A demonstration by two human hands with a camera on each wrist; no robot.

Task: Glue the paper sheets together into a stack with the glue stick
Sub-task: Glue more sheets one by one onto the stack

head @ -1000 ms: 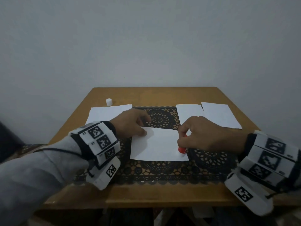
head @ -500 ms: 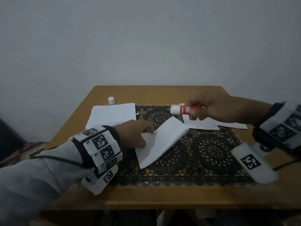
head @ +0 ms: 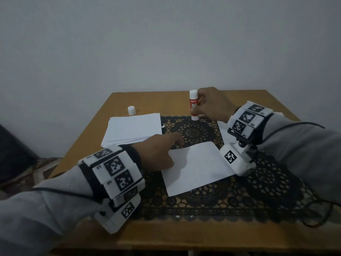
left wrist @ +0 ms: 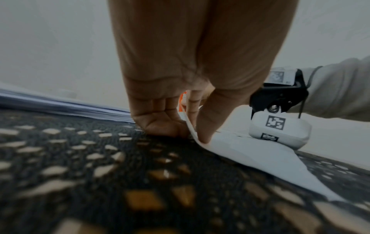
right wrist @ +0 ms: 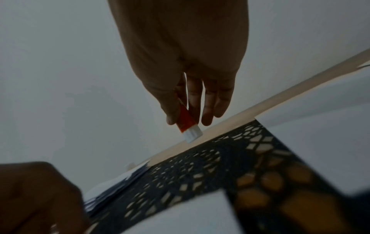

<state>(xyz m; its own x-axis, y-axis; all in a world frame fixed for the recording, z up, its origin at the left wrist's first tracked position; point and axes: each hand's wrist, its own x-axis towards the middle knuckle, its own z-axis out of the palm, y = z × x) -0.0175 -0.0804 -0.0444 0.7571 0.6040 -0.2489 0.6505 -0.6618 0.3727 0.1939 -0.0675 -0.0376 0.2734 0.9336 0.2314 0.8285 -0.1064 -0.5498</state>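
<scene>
Wooden table under black lace mat

All three views are dim, grey and slightly grainy. The head view bows at its edges. In the left wrist view the black lace mat blurs up close; the right wrist view is darkest, its lower corners smeared.

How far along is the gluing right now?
Done: a stack of sheets lies at the mat's left. In hand: the left hand pinches the middle sheet by its edge; the right hand holds the uncapped glue stick upright at the far edge. Left: adding that sheet, the right-side sheets, and the cap.
</scene>
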